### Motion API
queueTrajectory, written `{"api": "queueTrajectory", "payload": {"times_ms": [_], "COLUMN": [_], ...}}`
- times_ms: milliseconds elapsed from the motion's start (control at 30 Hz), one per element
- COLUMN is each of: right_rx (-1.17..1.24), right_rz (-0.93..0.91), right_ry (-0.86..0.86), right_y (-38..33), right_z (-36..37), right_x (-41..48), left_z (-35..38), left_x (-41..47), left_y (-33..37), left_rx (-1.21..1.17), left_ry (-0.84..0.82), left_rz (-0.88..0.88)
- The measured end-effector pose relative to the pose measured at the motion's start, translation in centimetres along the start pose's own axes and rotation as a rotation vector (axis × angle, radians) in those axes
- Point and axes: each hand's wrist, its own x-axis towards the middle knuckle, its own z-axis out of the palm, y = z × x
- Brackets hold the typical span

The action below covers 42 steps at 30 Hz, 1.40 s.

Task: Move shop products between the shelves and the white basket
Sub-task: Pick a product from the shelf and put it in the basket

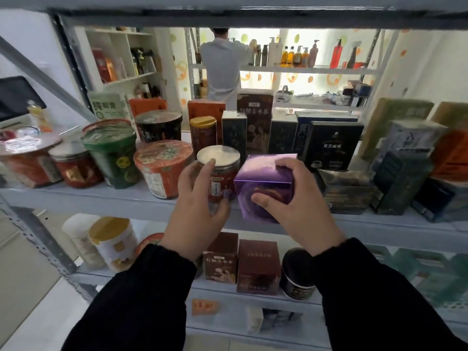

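My left hand [196, 206] grips a red jar with a silver lid [219, 164] at the front of the middle shelf [126, 201], thumb low on its label and fingers up at the lid. Right beside it, my right hand [296, 201] holds a shiny purple box [263, 178], fingers over its top right corner and thumb on its front face. The box's lower edge is at the shelf's front rim. Jar and box nearly touch. The white basket is not in view.
Noodle cups [162, 165], a green tub [111, 153] and red jars crowd the shelf's left; dark boxes [334, 145] stand behind and to the right. The lower shelf carries brown boxes [258, 267], a black jar [297, 272] and white tubs. A person in white stands at far shelves.
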Motion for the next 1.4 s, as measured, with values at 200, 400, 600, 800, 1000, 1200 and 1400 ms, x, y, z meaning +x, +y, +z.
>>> {"api": "queueTrajectory", "payload": {"times_ms": [200, 400, 600, 800, 1000, 1200, 1400], "right_rx": [-0.157, -0.449, -0.481, -0.480, -0.211, 0.346, 0.296], "right_rz": [-0.038, -0.158, -0.159, -0.323, -0.374, 0.016, 0.086], "right_ry": [0.008, 0.015, 0.073, 0.152, 0.068, -0.190, -0.161], "right_y": [0.9, 0.7, 0.6, 0.3, -2.2, -3.9, -5.0], "right_z": [-0.3, -0.7, 0.1, 0.8, 2.8, 5.3, 5.7], "right_x": [1.3, 1.3, 1.0, -1.3, -5.7, -9.7, -12.8], "left_z": [1.1, 3.2, 4.4, 2.7, -2.1, -3.7, -4.0], "left_x": [1.3, 2.2, 2.8, 0.4, -5.1, -9.5, -11.7], "left_y": [-0.7, -0.4, -0.3, 0.6, 1.1, 0.7, 0.0], "left_rx": [0.100, -0.038, -0.084, -0.274, -0.603, -1.162, -1.216], "left_ry": [0.021, 0.080, 0.167, 0.226, 0.169, 0.020, -0.006], "left_rz": [-0.011, -0.076, -0.086, -0.044, -0.195, -0.392, -0.557]}}
